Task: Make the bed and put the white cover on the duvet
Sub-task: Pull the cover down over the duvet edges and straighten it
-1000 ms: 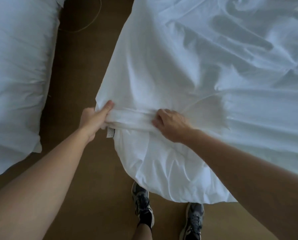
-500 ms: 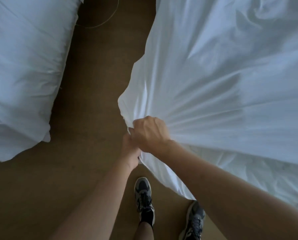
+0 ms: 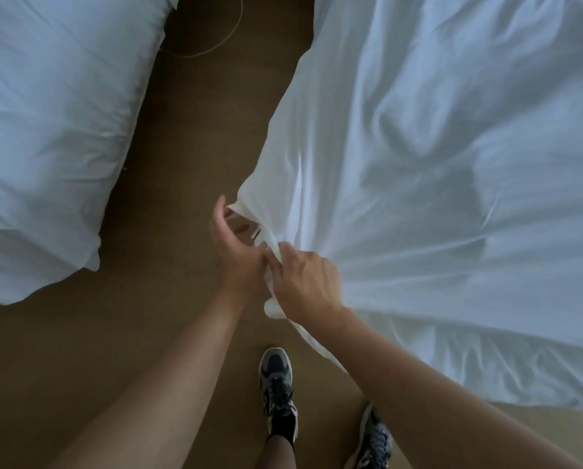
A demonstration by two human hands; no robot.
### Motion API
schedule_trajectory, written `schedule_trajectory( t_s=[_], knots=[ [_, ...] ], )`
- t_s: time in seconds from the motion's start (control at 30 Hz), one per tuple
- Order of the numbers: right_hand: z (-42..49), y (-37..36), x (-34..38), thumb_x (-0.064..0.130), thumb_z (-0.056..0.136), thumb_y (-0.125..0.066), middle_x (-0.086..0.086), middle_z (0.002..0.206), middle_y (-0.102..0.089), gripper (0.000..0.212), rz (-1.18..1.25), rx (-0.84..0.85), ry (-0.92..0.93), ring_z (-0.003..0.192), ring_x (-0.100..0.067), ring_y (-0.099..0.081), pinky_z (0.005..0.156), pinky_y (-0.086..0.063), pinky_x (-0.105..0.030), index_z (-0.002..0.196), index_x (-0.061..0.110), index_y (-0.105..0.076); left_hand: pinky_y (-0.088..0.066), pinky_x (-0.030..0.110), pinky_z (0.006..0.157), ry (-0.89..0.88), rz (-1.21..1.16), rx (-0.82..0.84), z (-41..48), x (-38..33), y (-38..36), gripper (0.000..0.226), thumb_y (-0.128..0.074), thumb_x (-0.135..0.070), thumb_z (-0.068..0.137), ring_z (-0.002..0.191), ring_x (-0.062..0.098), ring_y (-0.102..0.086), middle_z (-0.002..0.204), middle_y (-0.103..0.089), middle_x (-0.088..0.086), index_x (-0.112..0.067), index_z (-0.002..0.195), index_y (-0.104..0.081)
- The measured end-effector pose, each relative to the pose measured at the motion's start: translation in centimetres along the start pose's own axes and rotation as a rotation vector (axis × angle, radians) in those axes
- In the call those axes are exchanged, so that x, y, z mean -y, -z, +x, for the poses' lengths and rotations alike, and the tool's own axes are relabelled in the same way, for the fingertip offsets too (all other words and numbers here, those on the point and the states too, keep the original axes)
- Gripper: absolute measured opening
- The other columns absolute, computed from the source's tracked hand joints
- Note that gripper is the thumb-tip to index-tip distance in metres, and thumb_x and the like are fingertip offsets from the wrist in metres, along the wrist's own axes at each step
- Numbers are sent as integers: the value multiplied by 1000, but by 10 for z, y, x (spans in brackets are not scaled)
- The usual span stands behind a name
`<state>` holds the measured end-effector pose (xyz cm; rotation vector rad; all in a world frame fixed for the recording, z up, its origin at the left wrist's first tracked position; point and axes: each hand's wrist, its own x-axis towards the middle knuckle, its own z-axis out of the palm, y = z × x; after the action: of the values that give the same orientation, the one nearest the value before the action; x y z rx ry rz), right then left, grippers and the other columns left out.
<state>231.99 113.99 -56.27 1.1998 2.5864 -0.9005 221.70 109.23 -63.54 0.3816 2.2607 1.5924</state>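
White cover [image 3: 418,164] is clenched, bunched, in the right hand [image 3: 305,282], probably to keep its corner. Beside it the left hand [image 3: 230,242] is slack-fingered, holding nothing.

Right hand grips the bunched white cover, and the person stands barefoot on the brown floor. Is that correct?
Not barefoot: the head view shows dark sneakers on the feet. The rest holds: the right hand grips the bunched white cover, and the floor is brown.

Bunched white cover [image 3: 418,164], corner lifted
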Motion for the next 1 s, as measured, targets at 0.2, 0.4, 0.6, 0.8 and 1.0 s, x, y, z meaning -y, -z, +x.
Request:
schedule_trajectory(
  t_s=[0.2, 0.4, 0.6, 0.8, 1.0],
  knots=[
    [-6, -1, -5, 26, 93, -48, -6, 80, -62, 11, 20, -421, 72, 66, -34, -57, 58, -35, -37, 95, 16, -51, -54, 33, 90, -318, 265, 45, 25, -34, -20, 57, -70, -37, 88, 113, 20, -58, 134, -52, 8, -15, 139, -54],
    [-9, -3, -5, 10, 77, -65, -8, 85, -63, 3, -203, -724, 559, 74, -28, -50, 65, -35, -39, 76, 13, -66, -52, 36, 91, -194, 679, 126, 62, -31, -14, 25, -53, -12, 94, 118, 25, -50, 139, -43, 6, -15, 118, -61],
    [41, -2, -13, 68, 89, -50, -12, 154, -29, 79, -175, -28, -159, 141, -37, -29, 107, -38, -53, 152, 28, -24, -48, 41, 79, -205, 789, 372, 75, -18, 2, 36, -55, -13, 90, 106, 34, -55, 123, -55, 13, -11, 125, -55],
    [83, -3, -11, 10, 84, -59, -16, 126, -56, 57, -41, -11, 70, 113, -40, -55, 88, -48, -41, 140, 18, -49, -48, 34, 78, -222, 740, 450, 80, -8, 12, 35, -62, -13, 94, 99, 28, -60, 126, -54, 10, -13, 129, -57],
    [101, 12, 3, 17, 79, -55, -8, 82, -68, 15, -9, -66, 181, 77, -33, -64, 68, -55, -41, 81, 15, -70, -58, 39, 84, -334, 806, 332, 64, 16, 34, 53, -72, -15, 90, 96, 26, -63, 127, -54, 12, -14, 140, -54]
  ],
)
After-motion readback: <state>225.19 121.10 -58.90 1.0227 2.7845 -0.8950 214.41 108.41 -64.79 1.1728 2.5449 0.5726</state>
